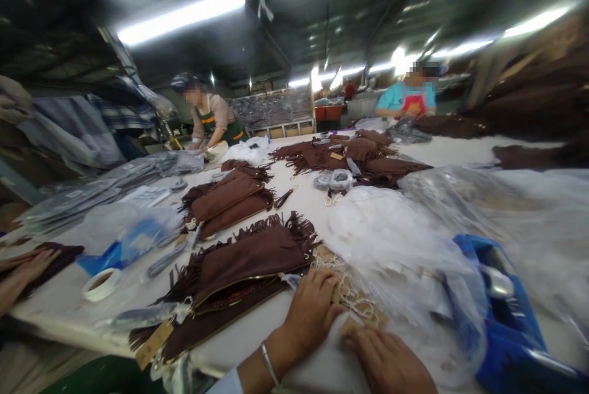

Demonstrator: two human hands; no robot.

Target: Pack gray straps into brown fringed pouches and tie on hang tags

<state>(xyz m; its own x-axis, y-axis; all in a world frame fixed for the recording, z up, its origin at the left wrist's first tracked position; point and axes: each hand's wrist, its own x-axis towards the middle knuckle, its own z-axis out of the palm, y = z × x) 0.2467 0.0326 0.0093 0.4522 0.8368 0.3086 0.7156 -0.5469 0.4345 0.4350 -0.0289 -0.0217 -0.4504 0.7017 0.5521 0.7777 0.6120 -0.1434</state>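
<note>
My left hand (310, 305), with a bracelet at the wrist, lies beside a pile of white-stringed tags (347, 286), its fingers curled; anything inside them is hidden. Close by, my right hand (391, 357) has its fingertips closed on a brown paper tag (350, 326). To the left of my hands is a brown fringed bag (251, 259) with its gold zipper partly open. A brown tag (154, 345) hangs by a string at the near left end of the bags. Beyond it sit more brown fringed bags (227, 197).
A blue container (510, 308) and clear plastic bags (391, 247) crowd the right. On the left are a tape roll (102, 285), grey packets (92, 188) and another person's hand (27, 268). Two people (218, 115) work across the table (299, 191).
</note>
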